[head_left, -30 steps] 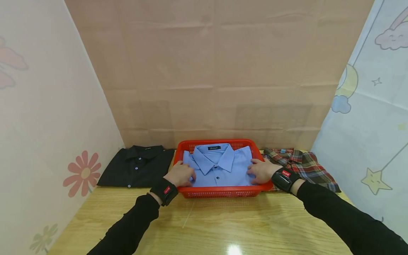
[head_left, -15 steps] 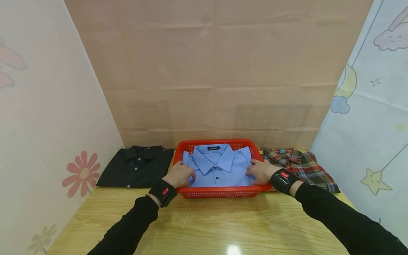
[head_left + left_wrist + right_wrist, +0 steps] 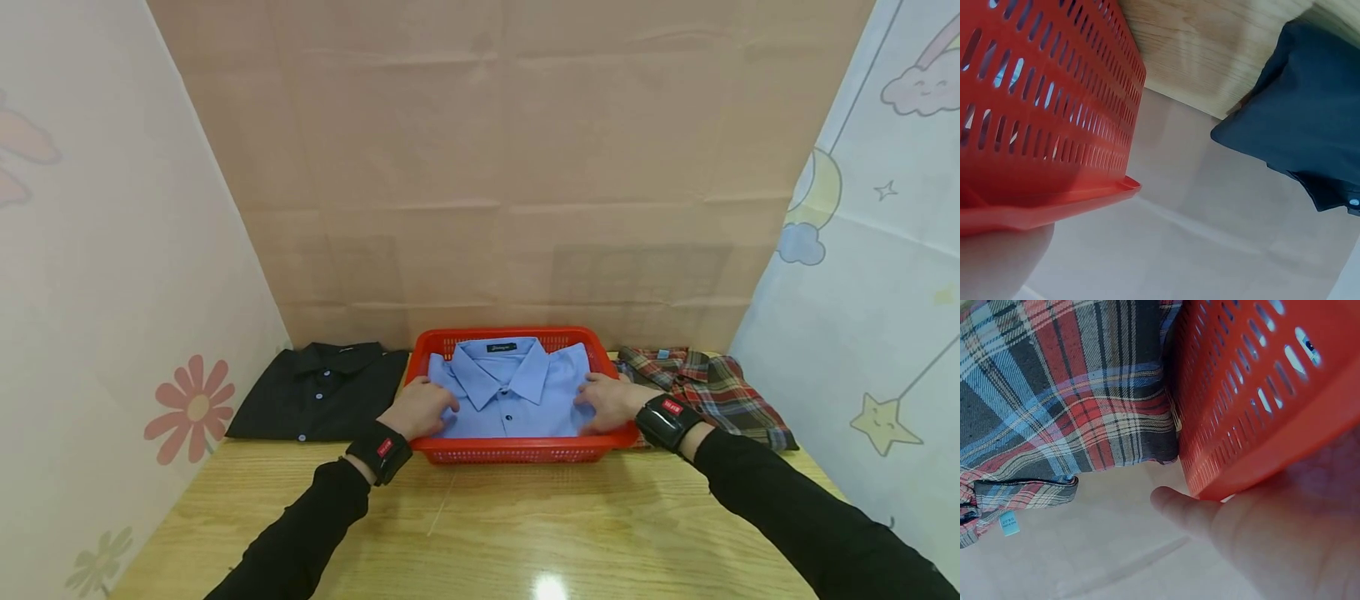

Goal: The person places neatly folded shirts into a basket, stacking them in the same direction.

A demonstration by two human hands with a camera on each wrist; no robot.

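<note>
A folded blue shirt (image 3: 517,392) lies inside the red basket (image 3: 517,451) at the back of the wooden table (image 3: 480,533). The left hand (image 3: 418,408) rests on the shirt's left edge over the basket rim, fingers loosely spread and flat on the cloth; the right hand (image 3: 611,402) does likewise on the right edge. Neither seems to pinch anything. By the look of it, the shirt is already placed and only being smoothed. A black shirt (image 3: 322,392) lies folded just left of the basket; a plaid shirt (image 3: 705,387), rumpled, lies right.
</note>
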